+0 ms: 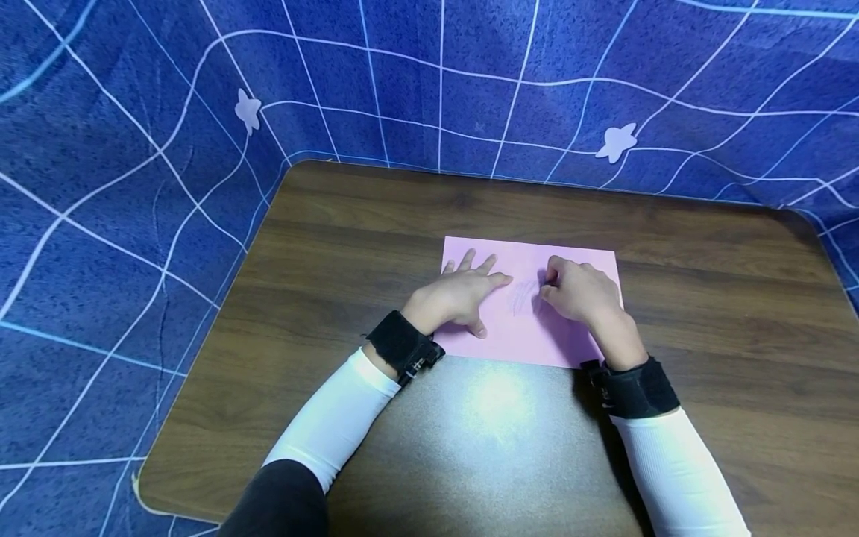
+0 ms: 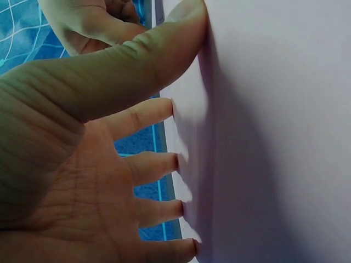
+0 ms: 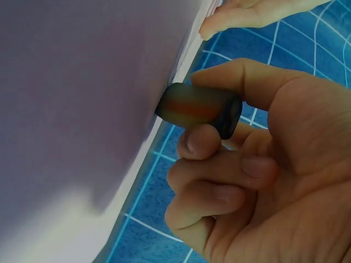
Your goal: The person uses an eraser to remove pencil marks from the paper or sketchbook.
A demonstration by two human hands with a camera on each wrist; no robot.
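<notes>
A pink sheet of paper lies on the wooden table, with faint bluish scribbles near its middle. My left hand rests on the sheet's left part, fingers spread and fingertips touching the paper. On the right part, my right hand pinches a short, thick crayon between thumb and index finger. Dark with an orange-green band, the crayon has its tapered end against the paper in the right wrist view. The other fingers of that hand are curled. From the head view the crayon is mostly hidden by the fingers.
The brown wooden table reaches well beyond the paper on both sides. Blue fabric with white lines and star shapes hangs behind it and at the left. A black band wraps the left wrist, another the right.
</notes>
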